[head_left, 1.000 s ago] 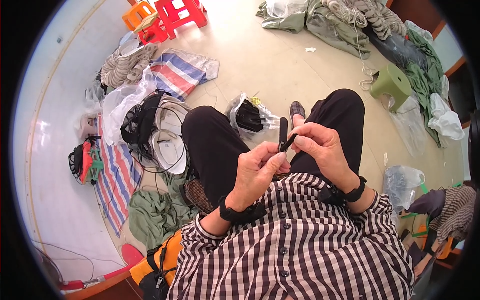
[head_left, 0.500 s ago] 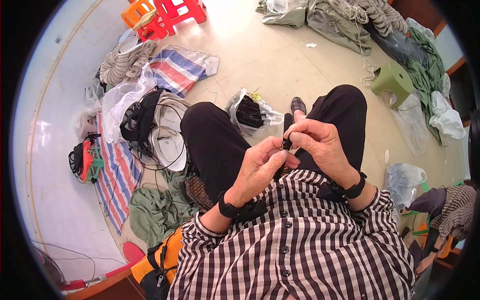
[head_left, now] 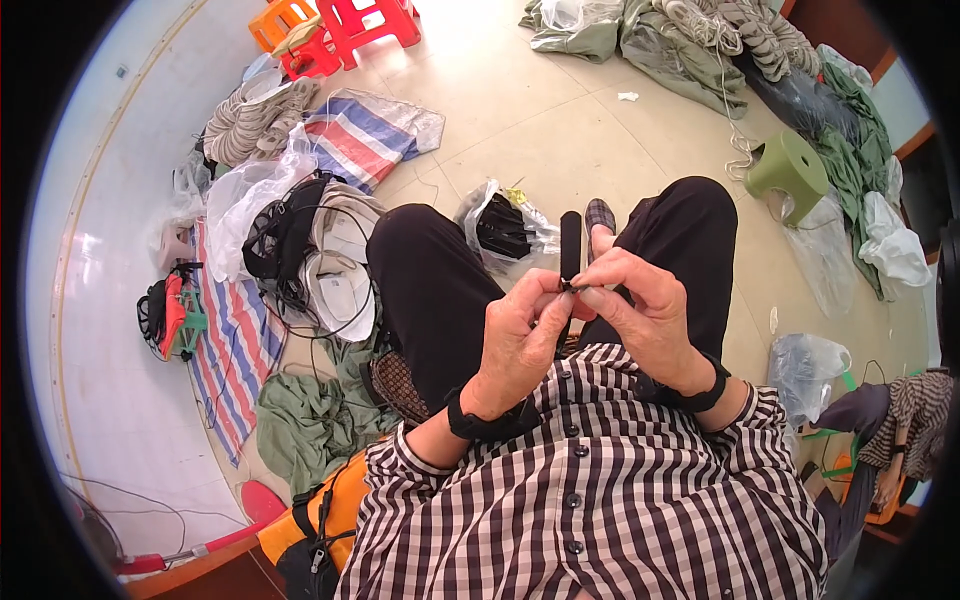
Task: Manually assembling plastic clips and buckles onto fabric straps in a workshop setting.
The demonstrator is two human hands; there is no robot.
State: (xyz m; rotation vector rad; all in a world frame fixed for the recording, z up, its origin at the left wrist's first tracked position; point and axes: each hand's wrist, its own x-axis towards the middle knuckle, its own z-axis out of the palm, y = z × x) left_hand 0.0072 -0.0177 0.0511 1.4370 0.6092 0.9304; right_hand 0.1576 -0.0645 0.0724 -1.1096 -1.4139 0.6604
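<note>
A flat black strap (head_left: pixel 570 243) with a rounded end stands up between my hands, above my lap. My left hand (head_left: pixel 525 325) pinches it from the left with thumb and forefinger. My right hand (head_left: pixel 640 310) is closed at the same spot, its thumb and forefinger on a small dark piece at the strap's middle. The fingertips of both hands nearly meet there, and the small piece is partly hidden. Below my fingers the strap's lower part runs down toward my shirt. Beyond it, a clear plastic bag (head_left: pixel 541 236) holds several similar black strips (head_left: pixel 500 228).
To the left lie white pieces with black cords (head_left: pixel 340 285), a striped sheet (head_left: pixel 235 340) and green cloth (head_left: pixel 320 420). A green stool (head_left: pixel 788 175) stands at the right, red and orange stools (head_left: pixel 375 25) at the far left. Another person (head_left: pixel 890 430) sits at the right edge.
The strap's upper end now stands more upright and shows more of its length. My right hand's fingers have shifted slightly lower, toward my left fingertips.
</note>
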